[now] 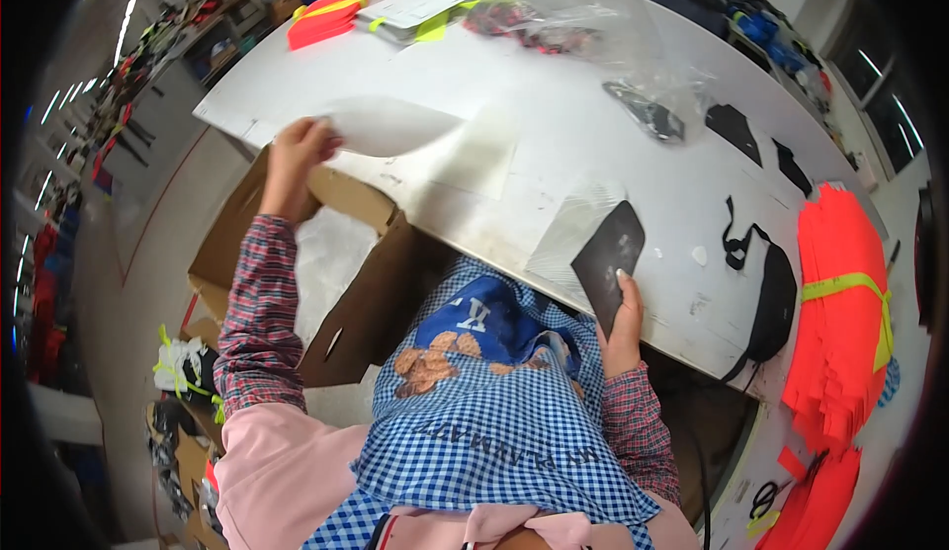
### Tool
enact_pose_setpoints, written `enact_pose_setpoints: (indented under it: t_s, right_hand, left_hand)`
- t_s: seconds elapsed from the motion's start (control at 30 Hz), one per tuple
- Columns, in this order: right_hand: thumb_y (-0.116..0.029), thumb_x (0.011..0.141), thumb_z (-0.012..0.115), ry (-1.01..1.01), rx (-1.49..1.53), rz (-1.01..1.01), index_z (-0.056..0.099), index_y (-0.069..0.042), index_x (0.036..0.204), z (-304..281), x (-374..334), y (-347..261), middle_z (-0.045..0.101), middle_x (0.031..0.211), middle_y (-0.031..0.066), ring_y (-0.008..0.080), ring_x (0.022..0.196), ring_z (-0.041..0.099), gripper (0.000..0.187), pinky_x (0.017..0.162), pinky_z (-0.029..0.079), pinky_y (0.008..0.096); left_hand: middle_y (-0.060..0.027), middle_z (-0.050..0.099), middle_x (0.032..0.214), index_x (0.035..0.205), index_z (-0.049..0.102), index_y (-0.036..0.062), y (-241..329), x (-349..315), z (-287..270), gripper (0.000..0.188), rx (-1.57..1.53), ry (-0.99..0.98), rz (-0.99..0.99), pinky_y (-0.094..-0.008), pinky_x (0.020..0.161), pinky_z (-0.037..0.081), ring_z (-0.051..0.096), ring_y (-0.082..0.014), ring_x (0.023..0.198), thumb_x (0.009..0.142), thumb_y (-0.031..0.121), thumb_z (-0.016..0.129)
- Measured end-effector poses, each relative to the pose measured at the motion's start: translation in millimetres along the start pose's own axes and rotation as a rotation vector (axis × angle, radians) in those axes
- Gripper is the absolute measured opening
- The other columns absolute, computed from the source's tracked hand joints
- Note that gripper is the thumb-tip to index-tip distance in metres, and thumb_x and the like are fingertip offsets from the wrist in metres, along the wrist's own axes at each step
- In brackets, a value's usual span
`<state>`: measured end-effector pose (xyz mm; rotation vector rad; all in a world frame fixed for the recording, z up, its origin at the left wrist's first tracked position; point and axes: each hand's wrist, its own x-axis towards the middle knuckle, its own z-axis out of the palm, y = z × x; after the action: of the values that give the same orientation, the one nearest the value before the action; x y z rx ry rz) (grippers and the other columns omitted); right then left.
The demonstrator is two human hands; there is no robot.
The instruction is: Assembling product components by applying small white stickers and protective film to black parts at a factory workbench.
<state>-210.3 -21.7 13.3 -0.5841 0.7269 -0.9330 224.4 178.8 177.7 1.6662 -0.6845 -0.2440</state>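
My left hand point(301, 145), raised above the table's front edge, pinches the end of a thin translucent sheet point(395, 127). The sheet hangs out to the right, a little blurred. My right hand point(623, 328) grips a dark flat panel point(608, 253) by its lower end, thumb on top. Partly behind the panel lies a whitish piece with fine lines point(561, 234). Another pale sheet point(484, 160) rests on the white table point(445, 76) between my hands. Below my left hand an open cardboard box point(368, 199) holds whitish, film-like material point(331, 253).
A clear plastic bag point(633, 26) lies at the back, near orange pieces point(329, 18) and a pale stack point(410, 8). To the right are dark cut pieces point(733, 130), a black pouch point(771, 303), a tied orange bundle point(840, 333) and scissors point(764, 499).
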Motion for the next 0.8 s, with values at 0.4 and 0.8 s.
enact_pose_setpoints:
  t_s: [0.4, 0.8]
  right_hand:
    - [-0.027, 0.093, 0.059, 0.123, -0.171, 0.068, 0.059, -0.001, 0.118, 9.1, -7.9, -11.7, 0.062, 0.112, 0.0096, 0.0220, 0.102, 0.060, 0.037, 0.089, 0.049, 0.0328]
    - [-0.028, 0.093, 0.059, 0.035, -0.203, 0.060, 0.059, -0.001, 0.117, 15.4, -8.0, -5.4, 0.061, 0.112, 0.0098, 0.0216, 0.102, 0.060, 0.037, 0.088, 0.049, 0.0329]
  left_hand:
    - [-0.0248, 0.066, 0.085, 0.091, 0.063, 0.0019, -106.9, -95.0, -98.0, 0.016, 1.159, 0.185, 0.187, -0.0502, 0.071, 0.053, 0.065, -0.0428, 0.080, 0.092, 0.014, 0.053]
    - [-0.0265, 0.067, 0.091, 0.087, 0.067, -0.0017, -279.1, -131.1, -68.8, 0.016, 1.265, -0.701, -0.241, -0.0486, 0.077, 0.054, 0.066, -0.0442, 0.088, 0.081, 0.006, 0.054]
